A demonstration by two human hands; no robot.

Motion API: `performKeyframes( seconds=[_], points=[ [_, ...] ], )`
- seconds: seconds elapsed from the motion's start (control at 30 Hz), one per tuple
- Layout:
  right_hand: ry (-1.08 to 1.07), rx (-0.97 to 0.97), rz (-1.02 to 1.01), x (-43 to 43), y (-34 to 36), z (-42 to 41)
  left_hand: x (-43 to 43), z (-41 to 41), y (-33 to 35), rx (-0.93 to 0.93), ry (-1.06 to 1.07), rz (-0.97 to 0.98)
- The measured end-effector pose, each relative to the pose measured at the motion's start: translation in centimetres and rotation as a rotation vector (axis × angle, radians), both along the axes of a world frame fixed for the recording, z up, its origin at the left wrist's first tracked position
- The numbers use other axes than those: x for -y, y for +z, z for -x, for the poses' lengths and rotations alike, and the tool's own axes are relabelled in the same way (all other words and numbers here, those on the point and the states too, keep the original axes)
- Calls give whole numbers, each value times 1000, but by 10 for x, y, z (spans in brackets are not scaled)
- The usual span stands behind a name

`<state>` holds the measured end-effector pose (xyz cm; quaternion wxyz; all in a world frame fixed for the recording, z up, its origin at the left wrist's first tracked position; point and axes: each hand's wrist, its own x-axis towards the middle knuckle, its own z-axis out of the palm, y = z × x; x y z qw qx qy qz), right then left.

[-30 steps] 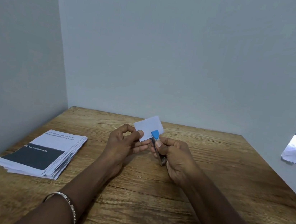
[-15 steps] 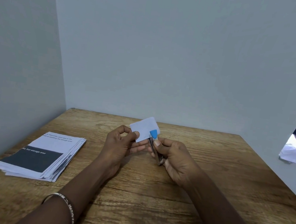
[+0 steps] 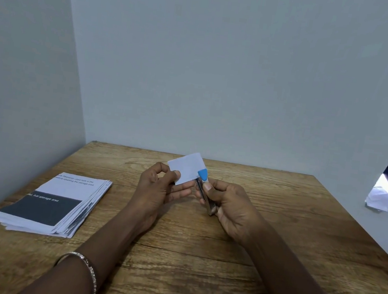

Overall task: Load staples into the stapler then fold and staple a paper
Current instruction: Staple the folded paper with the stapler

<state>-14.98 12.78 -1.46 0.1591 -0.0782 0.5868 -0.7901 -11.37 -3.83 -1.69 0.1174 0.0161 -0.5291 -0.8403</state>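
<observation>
You are working on a wooden table (image 3: 246,264) with a matt, grainy brown surface. The folded paper (image 3: 189,168) looks smooth and matt white, and the stapler (image 3: 203,190) shows a glossy blue plastic tip over a shiny metal body. The stack of papers (image 3: 57,203) is matt printed paper, and both bracelets (image 3: 90,271) look like polished metal.

Both hands raised, fingers (image 3: 179,176) pinched.
</observation>
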Motion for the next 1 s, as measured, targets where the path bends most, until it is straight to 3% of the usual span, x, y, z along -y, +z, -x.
performKeyframes(
  seconds=[0.6,1.0],
  points=[
    [-22,-4,12,0,-1,-1,-2,0,-1,-21,-27,30],
    [-178,84,-93,11,6,-6,-4,-1,-1,-31,-34,37]
  ],
)
